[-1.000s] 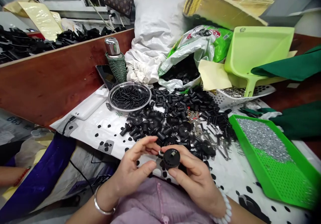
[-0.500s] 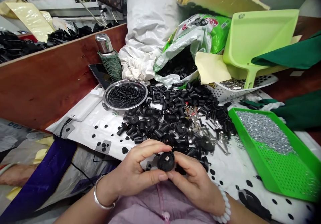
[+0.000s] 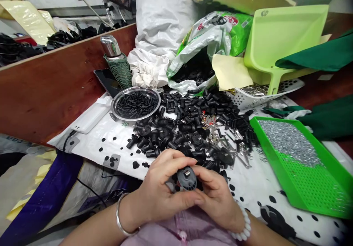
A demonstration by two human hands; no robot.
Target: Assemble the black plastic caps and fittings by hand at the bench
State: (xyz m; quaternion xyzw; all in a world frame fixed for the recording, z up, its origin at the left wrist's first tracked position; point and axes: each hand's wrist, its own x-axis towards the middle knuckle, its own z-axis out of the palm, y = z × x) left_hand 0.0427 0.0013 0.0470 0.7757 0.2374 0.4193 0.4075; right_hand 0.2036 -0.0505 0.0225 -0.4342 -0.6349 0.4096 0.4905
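Between my two hands is a round black plastic part (image 3: 187, 181) with a small metal contact on its upper face. My left hand (image 3: 162, 187) curls round it, fingers over the top edge and thumb along the near edge. My right hand (image 3: 216, 194) grips its right side, partly hidden behind the part. Just beyond my hands spreads a pile of similar black plastic parts (image 3: 162, 134), mixed with thin metal strips (image 3: 235, 139) on its right side.
A steel dish (image 3: 113, 108) of black springs stands at the left, near a netted flask (image 3: 118, 62). At the right lies a green tray (image 3: 306, 198) with small metal pieces. Behind are an open bag (image 3: 176, 67), a white basket (image 3: 239, 100) and a lime dustpan (image 3: 286, 36).
The black part has tilted and moved slightly right, so its face shows lighter. My left hand has shifted right with it. Another person's arm at the far left has gone from view.
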